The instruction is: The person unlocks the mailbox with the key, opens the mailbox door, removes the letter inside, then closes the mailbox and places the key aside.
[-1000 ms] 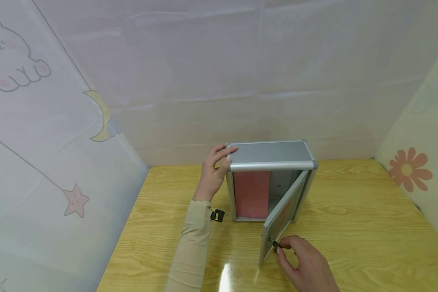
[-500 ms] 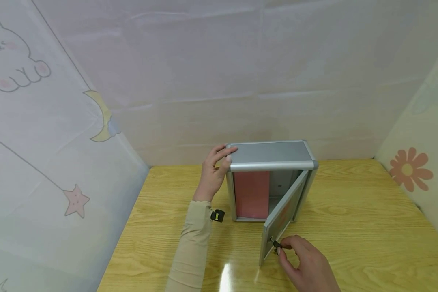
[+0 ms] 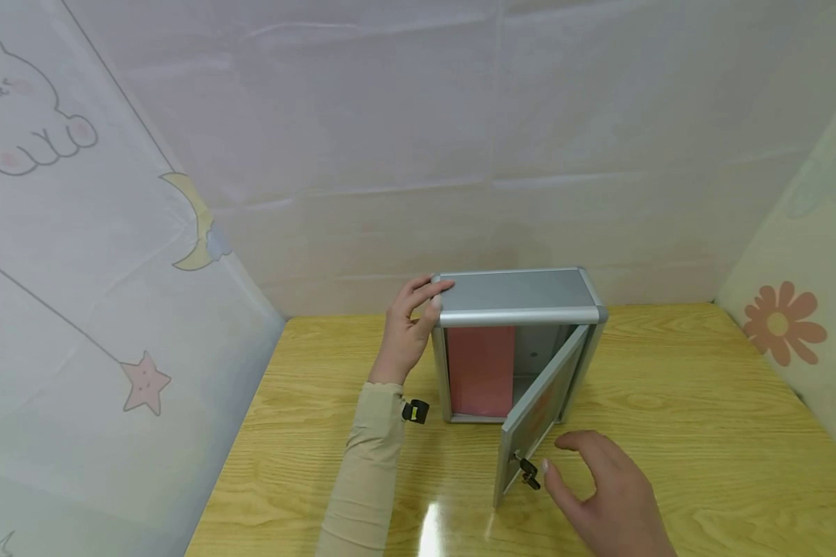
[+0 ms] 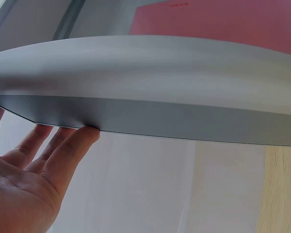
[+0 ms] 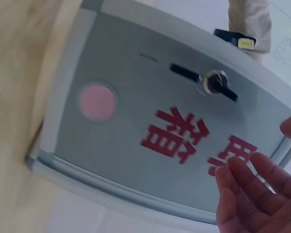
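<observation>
- Two hands on the job, one grey box [image 3: 519, 294], upright on bench [image 3: 676, 418]; door [image 3: 553, 394] swung out twd person.
- Change: R hand [image 3: 615, 495] has let go of keys [image 3: 529, 470], which thumb + index pinched half a sec ago. Grip now slack, thumb & fingers well parted, holding nothing, just beside keys, not touching.
- Keys hang at lock [image 5: 202, 87] on door; one prob. inserted, other loose w/ blade out (R wrist view a bit blurry).
- Meaning, my read: key handling done or paused, R hand free; bolt position can't tell. Neither hand on door.
- L hand [image 3: 404, 333] same as before: fairly straight fingers on box's top L corner, prob. steadying it; grip not wrapped round anything.
- Pink sheet [image 3: 481, 371] upright inside box, L side of opening.
</observation>
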Available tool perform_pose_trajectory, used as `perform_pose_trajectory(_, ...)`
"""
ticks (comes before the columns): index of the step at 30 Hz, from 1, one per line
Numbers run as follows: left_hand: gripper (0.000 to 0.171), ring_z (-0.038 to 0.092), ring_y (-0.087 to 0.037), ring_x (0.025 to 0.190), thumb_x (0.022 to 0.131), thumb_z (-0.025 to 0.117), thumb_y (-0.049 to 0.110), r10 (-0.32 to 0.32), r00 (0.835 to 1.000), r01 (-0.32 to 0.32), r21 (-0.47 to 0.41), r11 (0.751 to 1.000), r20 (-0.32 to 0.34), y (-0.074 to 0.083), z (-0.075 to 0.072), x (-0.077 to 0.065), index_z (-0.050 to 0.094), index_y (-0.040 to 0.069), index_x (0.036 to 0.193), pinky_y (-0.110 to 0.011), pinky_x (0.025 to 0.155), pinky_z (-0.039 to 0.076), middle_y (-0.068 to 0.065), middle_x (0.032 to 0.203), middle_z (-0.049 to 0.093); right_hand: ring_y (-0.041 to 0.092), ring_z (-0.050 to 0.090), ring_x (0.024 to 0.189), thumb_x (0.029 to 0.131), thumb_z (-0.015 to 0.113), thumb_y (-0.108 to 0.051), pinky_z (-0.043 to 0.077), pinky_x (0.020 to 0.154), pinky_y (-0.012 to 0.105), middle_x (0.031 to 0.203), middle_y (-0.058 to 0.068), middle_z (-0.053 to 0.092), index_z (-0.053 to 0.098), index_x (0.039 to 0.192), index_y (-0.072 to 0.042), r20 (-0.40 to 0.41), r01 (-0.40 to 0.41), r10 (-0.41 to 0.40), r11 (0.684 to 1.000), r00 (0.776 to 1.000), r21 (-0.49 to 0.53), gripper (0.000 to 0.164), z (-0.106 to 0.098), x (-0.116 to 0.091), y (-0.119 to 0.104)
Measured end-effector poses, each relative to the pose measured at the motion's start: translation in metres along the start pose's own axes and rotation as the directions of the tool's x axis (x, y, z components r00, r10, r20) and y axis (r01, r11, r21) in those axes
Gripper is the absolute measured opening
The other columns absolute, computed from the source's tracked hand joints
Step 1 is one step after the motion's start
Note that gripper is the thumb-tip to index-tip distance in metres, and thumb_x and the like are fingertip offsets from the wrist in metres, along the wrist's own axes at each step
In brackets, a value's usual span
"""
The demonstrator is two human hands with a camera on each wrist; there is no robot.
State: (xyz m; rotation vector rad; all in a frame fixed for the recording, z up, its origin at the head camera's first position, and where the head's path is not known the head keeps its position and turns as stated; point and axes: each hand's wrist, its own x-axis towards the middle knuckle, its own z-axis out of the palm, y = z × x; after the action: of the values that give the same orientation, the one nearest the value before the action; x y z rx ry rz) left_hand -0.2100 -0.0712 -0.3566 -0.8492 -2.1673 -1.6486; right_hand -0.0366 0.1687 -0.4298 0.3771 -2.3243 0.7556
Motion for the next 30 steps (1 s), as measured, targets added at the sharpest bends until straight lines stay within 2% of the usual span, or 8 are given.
perform_pose_trajectory(3, 0.031, 0.035, -0.037, 0.132, 0.1, 0.049, 0.008, 0.0, 1.0, 0.0, 0.002, 1.0, -0.003, 0.0, 0.0, 0.0, 0.061, 0.001, 0.127, -0.054, 0.085, 0.046, -0.024, 0.14, 0.041, 0.021, 0.059, 0.087, 0.086, 0.064, -0.035, 0.036, 0.088, 0.014, 0.096, 0.002, 0.064, 0.067, 0.096, -0.006, -0.084, 0.041, -0.035, 0.997, 0.996, 0.063, 0.031, -0.005, 0.012, -0.001)
perform_pose_trajectory(6, 0.031, 0.034, -0.037, 0.132, 0.1, 0.049, 0.009, 0.001, 1.0, -0.001, 0.008, 1.0, -0.007, 0.0, -0.001, 0.0, 0.061, 0.001, 0.127, -0.056, 0.087, 0.044, -0.024, 0.14, 0.041, 0.027, 0.057, 0.092, 0.09, 0.057, -0.043, 0.031, 0.094, 0.014, 0.1, 0.01, 0.063, 0.067, 0.095, 0.0, -0.161, 0.082, -0.065, 0.991, 0.985, 0.103, 0.044, -0.008, 0.023, -0.004)
perform_pose_trajectory(9, 0.031, 0.034, -0.038, 0.132, 0.1, 0.049, 0.008, 0.002, 1.0, -0.002, 0.012, 1.0, -0.008, 0.0, -0.001, 0.0, 0.061, 0.001, 0.127, -0.057, 0.089, 0.043, -0.025, 0.14, 0.041, 0.03, 0.054, 0.095, 0.091, 0.057, -0.044, 0.031, 0.095, 0.017, 0.104, 0.017, 0.061, 0.066, 0.098, 0.005, -0.226, 0.132, -0.102, 0.983, 0.969, 0.124, 0.05, -0.009, 0.033, -0.009)
perform_pose_trajectory(12, 0.031, 0.034, -0.038, 0.132, 0.1, 0.049, 0.008, 0.003, 1.0, -0.003, 0.012, 1.0, -0.008, 0.0, -0.001, -0.001, 0.061, 0.001, 0.127, -0.057, 0.089, 0.043, -0.025, 0.14, 0.041, 0.033, 0.053, 0.099, 0.091, 0.056, -0.045, 0.03, 0.097, 0.02, 0.11, 0.021, 0.06, 0.065, 0.106, 0.007, -0.248, 0.166, -0.133, 0.979, 0.96, 0.119, 0.055, -0.009, 0.042, -0.017)
perform_pose_trajectory(16, 0.031, 0.035, -0.037, 0.132, 0.1, 0.048, 0.009, -0.002, 1.0, 0.002, 0.012, 1.0, -0.01, 0.0, -0.002, -0.001, 0.061, 0.002, 0.128, -0.055, 0.088, 0.044, -0.024, 0.14, 0.041, 0.037, 0.049, 0.107, 0.092, 0.055, -0.047, 0.028, 0.098, 0.029, 0.119, 0.023, 0.056, 0.062, 0.116, 0.005, -0.218, 0.191, -0.165, 0.976, 0.962, 0.104, 0.059, -0.007, 0.053, -0.026)
perform_pose_trajectory(22, 0.032, 0.034, -0.036, 0.133, 0.1, 0.048, 0.009, -0.016, 1.0, 0.017, 0.015, 1.0, -0.005, 0.001, -0.001, -0.001, 0.06, 0.003, 0.129, -0.053, 0.089, 0.044, -0.018, 0.141, 0.042, 0.041, 0.045, 0.119, 0.092, 0.054, -0.049, 0.028, 0.101, 0.043, 0.132, 0.021, 0.05, 0.061, 0.124, -0.001, -0.146, 0.21, -0.195, 0.973, 0.97, 0.095, 0.059, -0.001, 0.065, -0.032)
perform_pose_trajectory(26, 0.032, 0.034, -0.037, 0.132, 0.1, 0.048, 0.008, -0.007, 1.0, 0.007, 0.006, 1.0, -0.001, 0.001, -0.001, -0.001, 0.06, 0.002, 0.128, -0.055, 0.089, 0.043, -0.022, 0.14, 0.041, 0.041, 0.043, 0.124, 0.091, 0.053, -0.051, 0.027, 0.104, 0.05, 0.134, 0.019, 0.05, 0.061, 0.126, -0.004, -0.102, 0.215, -0.208, 0.974, 0.973, 0.073, 0.059, 0.004, 0.066, -0.031)
perform_pose_trajectory(30, 0.031, 0.033, -0.037, 0.132, 0.1, 0.049, 0.009, 0.002, 1.0, -0.002, -0.005, 1.0, 0.001, 0.001, -0.001, -0.001, 0.06, 0.001, 0.128, -0.056, 0.089, 0.043, -0.025, 0.14, 0.04, 0.043, 0.042, 0.124, 0.092, 0.053, -0.05, 0.026, 0.105, 0.053, 0.131, 0.02, 0.052, 0.062, 0.124, -0.002, -0.104, 0.242, -0.234, 0.968, 0.967, 0.067, 0.058, 0.008, 0.067, -0.03)
